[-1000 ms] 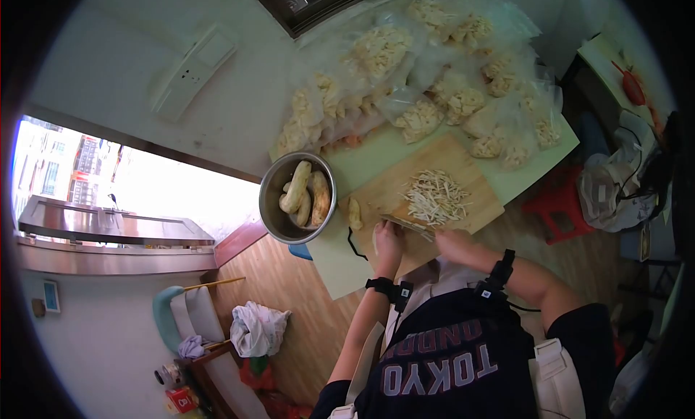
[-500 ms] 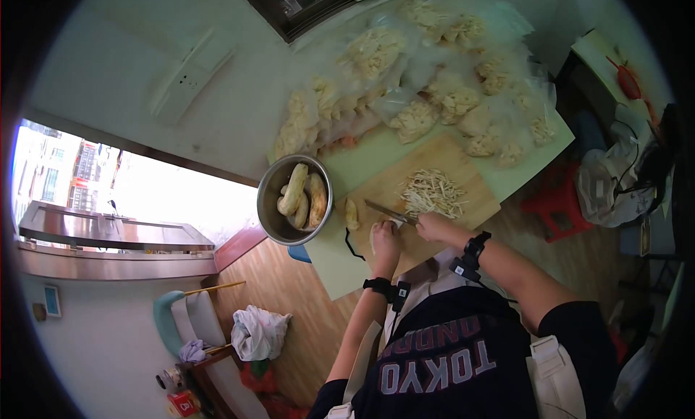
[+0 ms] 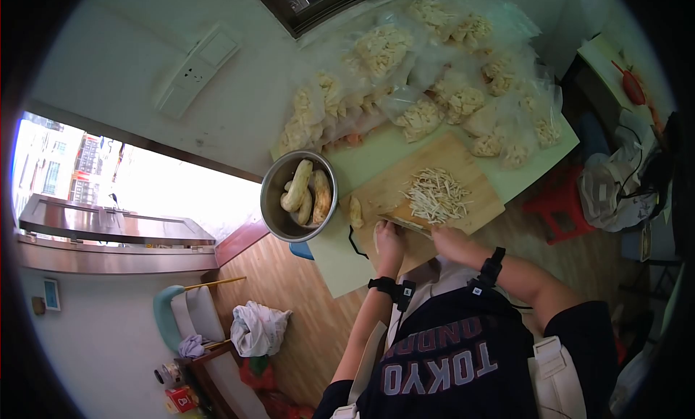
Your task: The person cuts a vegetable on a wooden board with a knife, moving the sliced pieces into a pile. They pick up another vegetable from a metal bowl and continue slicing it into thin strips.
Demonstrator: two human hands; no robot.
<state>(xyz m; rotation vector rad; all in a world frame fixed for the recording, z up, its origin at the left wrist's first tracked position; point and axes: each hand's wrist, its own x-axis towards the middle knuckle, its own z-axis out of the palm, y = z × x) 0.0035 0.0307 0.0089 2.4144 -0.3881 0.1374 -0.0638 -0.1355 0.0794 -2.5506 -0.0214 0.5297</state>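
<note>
My right hand (image 3: 447,239) is closed around the handle of a knife (image 3: 405,224), whose blade points left across the wooden cutting board (image 3: 434,155). Close against the blade, my left hand (image 3: 389,239) presses with curled fingers on a pale root vegetable piece, mostly hidden beneath it. A heap of thin, pale cut strips (image 3: 437,195) lies on the board beyond the knife. Left of the blade rests a short, brownish-yellow root piece (image 3: 355,212). At the board's left stands a metal bowl (image 3: 268,214) holding several long, pale root vegetables (image 3: 297,186).
Several clear plastic bags of pale cut pieces (image 3: 384,51) crowd the far part of the light green table (image 3: 331,271). A black handle (image 3: 352,243) sticks out at the board's left end. A red stool (image 3: 554,205) stands to the right, a chair (image 3: 170,321) at lower left.
The knife blade has lifted and turned, now showing its broad side beside my left fingers. My right hand has shifted slightly to the right. The whole view has moved a little.
</note>
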